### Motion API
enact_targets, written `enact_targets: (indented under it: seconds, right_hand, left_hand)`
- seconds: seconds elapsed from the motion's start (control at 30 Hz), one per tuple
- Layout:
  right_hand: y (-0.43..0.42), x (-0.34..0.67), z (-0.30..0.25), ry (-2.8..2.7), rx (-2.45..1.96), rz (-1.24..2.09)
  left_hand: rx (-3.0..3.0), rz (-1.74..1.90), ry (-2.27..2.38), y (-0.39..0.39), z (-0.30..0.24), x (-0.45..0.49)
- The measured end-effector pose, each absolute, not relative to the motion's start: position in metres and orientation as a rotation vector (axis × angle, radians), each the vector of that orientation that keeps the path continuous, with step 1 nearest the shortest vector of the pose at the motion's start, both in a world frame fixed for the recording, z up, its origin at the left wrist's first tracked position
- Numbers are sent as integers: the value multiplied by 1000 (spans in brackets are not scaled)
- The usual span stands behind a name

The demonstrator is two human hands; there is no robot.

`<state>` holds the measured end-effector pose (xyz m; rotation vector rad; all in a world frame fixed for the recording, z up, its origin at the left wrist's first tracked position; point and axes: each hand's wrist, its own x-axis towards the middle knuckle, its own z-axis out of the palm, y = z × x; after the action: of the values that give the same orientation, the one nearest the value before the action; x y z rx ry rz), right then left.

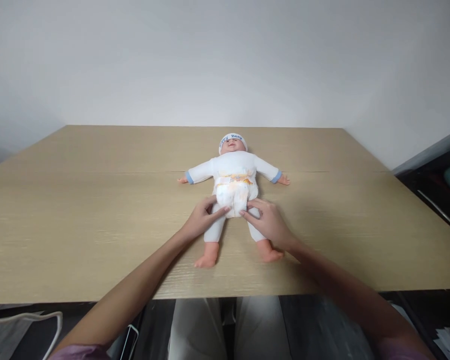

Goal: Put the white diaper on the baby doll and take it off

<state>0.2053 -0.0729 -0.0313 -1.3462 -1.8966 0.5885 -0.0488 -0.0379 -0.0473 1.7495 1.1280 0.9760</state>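
Mauve sleeves [75, 352] and bare forearms come in from the bottom corners, with pale trousers [206, 325] showing under the near edge of the table [78, 210]. Both arms cross that edge and meet over a baby doll [234, 167], which lies on its back near the middle of the table, feet toward the camera and arms spread wide.

The left hand [202, 220] and right hand [270, 222] are half-curled, with their fingertips on the lower corners of the doll's diaper [235, 195], one at each leg. Whether they pinch its edge or only press on it cannot be told. The diaper has an orange-yellow print, with no words clear enough to read.

The doll's white hat [232, 137] carries blue lettering across the band, too small to read with certainty.

Bare wood stretches broadly left, right and beyond the doll to the far edge at a plain white wall [225, 60]. A seam runs across the tabletop under the doll's arms. Dark shelving [435, 190] stands off the right edge.
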Motion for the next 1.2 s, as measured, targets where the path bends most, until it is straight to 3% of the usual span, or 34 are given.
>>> enact_targets:
  seconds: [0.17,0.43,0.67,1.0,1.2]
  right_hand:
    - [-73,200,-42,-1685,-1344,681]
    - [-75,197,-50,-1692,-1317,230]
    - [-73,198,-51,-1752,-1216,200]
    - [-43,231,-66,-1556,-1189,6]
    - [10,248,-74,-1789,-1520,-264]
  left_hand:
    - [1420,913,918,-27,-51,-52]
    - [1327,973,966,-23,-56,-53]
    - [1424,1081,1116,-21,-58,-52]
    - [1905,1402,1442,-32,-60,-58]
    - [2289,1419,1524,24,-71,-72]
